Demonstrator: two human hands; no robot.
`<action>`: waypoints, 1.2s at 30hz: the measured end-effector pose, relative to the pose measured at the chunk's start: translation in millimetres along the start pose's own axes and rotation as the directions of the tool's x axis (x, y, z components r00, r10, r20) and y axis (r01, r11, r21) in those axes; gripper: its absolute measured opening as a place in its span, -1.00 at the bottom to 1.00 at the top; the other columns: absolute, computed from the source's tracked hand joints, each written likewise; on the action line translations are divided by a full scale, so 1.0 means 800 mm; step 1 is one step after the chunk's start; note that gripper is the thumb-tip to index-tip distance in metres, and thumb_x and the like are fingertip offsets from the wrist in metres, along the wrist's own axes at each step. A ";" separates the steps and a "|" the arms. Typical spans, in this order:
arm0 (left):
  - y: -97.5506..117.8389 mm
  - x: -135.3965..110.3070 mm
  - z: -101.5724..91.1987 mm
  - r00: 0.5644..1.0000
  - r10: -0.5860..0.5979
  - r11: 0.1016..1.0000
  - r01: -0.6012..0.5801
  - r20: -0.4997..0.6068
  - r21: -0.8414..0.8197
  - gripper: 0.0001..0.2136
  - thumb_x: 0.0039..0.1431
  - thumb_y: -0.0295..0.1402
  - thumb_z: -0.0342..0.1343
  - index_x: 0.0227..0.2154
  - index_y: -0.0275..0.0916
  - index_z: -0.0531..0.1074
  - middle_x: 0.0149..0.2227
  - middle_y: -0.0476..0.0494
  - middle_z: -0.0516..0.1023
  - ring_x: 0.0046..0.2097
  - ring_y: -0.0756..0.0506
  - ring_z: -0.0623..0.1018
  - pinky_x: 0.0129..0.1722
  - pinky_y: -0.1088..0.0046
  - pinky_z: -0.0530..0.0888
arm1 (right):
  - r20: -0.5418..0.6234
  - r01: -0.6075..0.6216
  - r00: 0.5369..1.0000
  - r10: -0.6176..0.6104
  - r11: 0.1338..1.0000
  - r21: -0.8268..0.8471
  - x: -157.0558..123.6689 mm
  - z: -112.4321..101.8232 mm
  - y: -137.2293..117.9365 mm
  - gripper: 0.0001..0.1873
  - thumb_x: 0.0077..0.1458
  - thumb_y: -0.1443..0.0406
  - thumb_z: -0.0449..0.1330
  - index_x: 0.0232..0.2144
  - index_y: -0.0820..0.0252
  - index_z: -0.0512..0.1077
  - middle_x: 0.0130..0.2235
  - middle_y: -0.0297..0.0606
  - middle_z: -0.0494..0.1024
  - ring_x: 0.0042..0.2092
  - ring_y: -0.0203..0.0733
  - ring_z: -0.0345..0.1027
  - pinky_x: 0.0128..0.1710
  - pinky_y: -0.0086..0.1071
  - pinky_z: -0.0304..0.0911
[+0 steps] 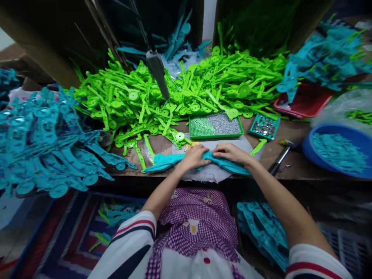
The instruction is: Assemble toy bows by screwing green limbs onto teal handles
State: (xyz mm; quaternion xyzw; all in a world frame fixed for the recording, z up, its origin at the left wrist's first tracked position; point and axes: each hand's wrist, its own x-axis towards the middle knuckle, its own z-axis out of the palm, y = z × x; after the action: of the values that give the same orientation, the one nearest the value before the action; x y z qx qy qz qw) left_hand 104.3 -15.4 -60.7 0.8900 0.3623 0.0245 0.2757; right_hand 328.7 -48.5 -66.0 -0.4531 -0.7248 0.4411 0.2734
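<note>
A long teal plastic part (165, 160) lies across a pale cloth (209, 173) at the front of the wooden bench. My left hand (194, 157) presses down on its middle with fingers curled over it. My right hand (231, 152) rests beside it on the same teal part, fingers closed on the piece. A green plastic arm (258, 147) pokes out just right of my right hand. Right behind my hands sits a green tray (215, 126) of small metal screws.
A heap of green plastic parts (186, 85) fills the back of the bench. Teal parts (49, 135) pile up at left and at right (325, 58). A hanging screwdriver tool (158, 71), small teal screw tray (264, 126), hammer (280, 157), red tray (305, 101) and blue basin (337, 151) surround me.
</note>
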 end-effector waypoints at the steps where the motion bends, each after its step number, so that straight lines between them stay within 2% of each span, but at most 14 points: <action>1: 0.001 0.003 -0.001 1.000 -0.008 1.000 0.008 0.010 0.006 -0.53 0.12 -0.14 0.26 0.07 -0.18 0.46 0.06 -0.25 0.50 0.14 -0.32 0.44 0.17 0.04 0.30 | 0.037 -0.004 0.999 0.004 1.000 0.001 0.001 -0.002 0.000 -0.61 0.14 -0.03 0.22 -0.28 0.13 0.63 -0.32 -0.23 0.59 -0.26 -0.17 0.47 -0.21 -0.30 0.33; 4: 0.002 0.006 -0.005 0.999 -0.040 0.999 0.040 0.018 -0.009 -0.54 0.09 -0.13 0.28 0.03 -0.18 0.47 0.06 -0.24 0.51 0.14 -0.33 0.44 0.17 0.02 0.28 | 0.123 0.011 0.992 -0.010 1.000 -0.009 0.004 -0.009 0.000 -0.62 0.16 -0.02 0.20 -0.25 0.11 0.63 -0.27 -0.22 0.61 -0.21 -0.16 0.48 -0.16 -0.29 0.33; 13: -0.008 0.008 0.009 0.999 -0.027 0.998 0.026 -0.027 -0.050 -0.54 0.09 -0.10 0.28 0.03 -0.14 0.47 0.05 -0.18 0.51 0.12 -0.30 0.44 0.18 0.06 0.23 | 0.210 -0.058 0.976 0.050 0.998 0.033 0.014 -0.009 0.008 -0.61 0.18 -0.05 0.17 -0.25 0.12 0.55 -0.25 -0.26 0.55 -0.19 -0.18 0.41 -0.16 -0.31 0.32; 18: -0.004 0.007 0.006 0.998 -0.053 0.997 0.052 -0.022 -0.055 -0.56 0.10 -0.09 0.28 0.02 -0.11 0.47 0.05 -0.14 0.51 0.13 -0.28 0.44 0.16 0.09 0.25 | 0.194 -0.134 0.973 0.121 0.989 0.054 0.007 -0.009 0.007 -0.55 0.18 -0.08 0.15 -0.26 0.18 0.49 -0.27 -0.25 0.51 -0.22 -0.19 0.36 -0.18 -0.33 0.29; 22: 0.000 0.005 0.004 0.997 -0.075 0.996 0.074 -0.015 -0.058 -0.56 0.10 -0.09 0.28 0.03 -0.08 0.47 0.07 -0.11 0.50 0.15 -0.25 0.42 0.17 0.12 0.25 | 0.090 -0.180 0.981 0.170 0.978 0.110 0.002 -0.006 0.004 -0.49 0.18 -0.12 0.11 -0.25 0.22 0.46 -0.24 -0.19 0.51 -0.21 -0.17 0.34 -0.17 -0.31 0.27; 24: 0.000 0.004 0.005 0.997 -0.080 0.995 0.079 -0.023 -0.061 -0.57 0.10 -0.09 0.28 0.02 -0.07 0.47 0.06 -0.09 0.50 0.15 -0.25 0.42 0.18 0.12 0.24 | 0.088 -0.182 0.981 0.173 0.978 0.106 0.002 -0.003 0.004 -0.49 0.17 -0.12 0.12 -0.26 0.22 0.47 -0.25 -0.20 0.51 -0.20 -0.16 0.34 -0.16 -0.30 0.27; 28: -0.003 0.005 0.008 0.997 -0.068 0.996 0.065 -0.039 -0.064 -0.57 0.10 -0.09 0.28 0.02 -0.09 0.48 0.04 -0.10 0.51 0.13 -0.24 0.44 0.17 0.11 0.23 | 0.183 -0.141 0.975 0.129 0.989 0.054 0.006 -0.001 0.004 -0.54 0.18 -0.08 0.13 -0.26 0.20 0.48 -0.26 -0.22 0.50 -0.18 -0.15 0.34 -0.13 -0.29 0.26; 32: -0.005 0.005 0.008 0.998 -0.058 0.996 0.055 -0.041 -0.067 -0.57 0.10 -0.09 0.27 0.01 -0.09 0.48 0.04 -0.10 0.52 0.14 -0.24 0.43 0.17 0.12 0.23 | 0.231 -0.090 0.970 0.080 0.995 0.034 0.008 -0.006 0.005 -0.55 0.21 -0.06 0.12 -0.22 0.20 0.49 -0.22 -0.21 0.47 -0.14 -0.15 0.35 -0.07 -0.28 0.26; 36: -0.006 0.005 0.008 0.997 -0.061 0.995 0.058 -0.037 -0.075 -0.56 0.10 -0.09 0.28 0.02 -0.09 0.48 0.05 -0.10 0.53 0.15 -0.24 0.43 0.18 0.13 0.22 | 0.260 -0.115 0.960 0.102 0.993 0.036 0.007 -0.012 0.002 -0.56 0.23 -0.05 0.10 -0.20 0.20 0.47 -0.20 -0.20 0.47 -0.13 -0.16 0.35 -0.08 -0.30 0.26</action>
State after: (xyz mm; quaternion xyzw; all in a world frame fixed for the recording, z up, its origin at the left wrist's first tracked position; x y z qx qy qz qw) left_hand 106.1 -12.9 -69.0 0.8673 0.3929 0.0470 0.3021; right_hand 334.8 -39.5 -62.7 -0.4238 -0.7170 0.5287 0.1635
